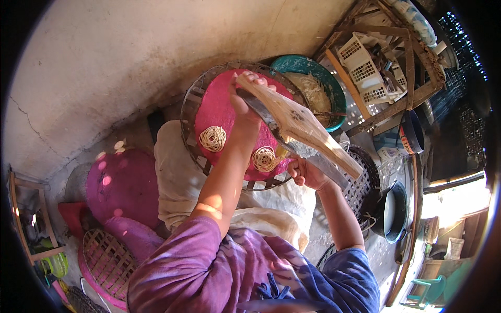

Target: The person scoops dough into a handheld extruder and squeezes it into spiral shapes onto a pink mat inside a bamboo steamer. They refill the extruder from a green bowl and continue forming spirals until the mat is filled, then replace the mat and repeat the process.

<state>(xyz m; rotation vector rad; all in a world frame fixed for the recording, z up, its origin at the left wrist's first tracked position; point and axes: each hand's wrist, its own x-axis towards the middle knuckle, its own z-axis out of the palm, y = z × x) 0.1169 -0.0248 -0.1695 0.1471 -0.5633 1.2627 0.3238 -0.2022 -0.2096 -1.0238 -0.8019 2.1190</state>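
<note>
With my left hand [245,96] and right hand [308,172] closed on the wooden noodle press [297,122], I'd squeeze steadily, circling over the pink cloth [219,107].

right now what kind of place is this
Probably a small home noodle-making workspace. Both hands work a wooden press over a woven tray with a pink cloth holding noodle coils; a teal basin of pale dough sits behind.

The wooden press [302,125] spans the pink tray [219,107], blocking its right side; bare cloth shows left of the noodle nests [213,138].
</note>
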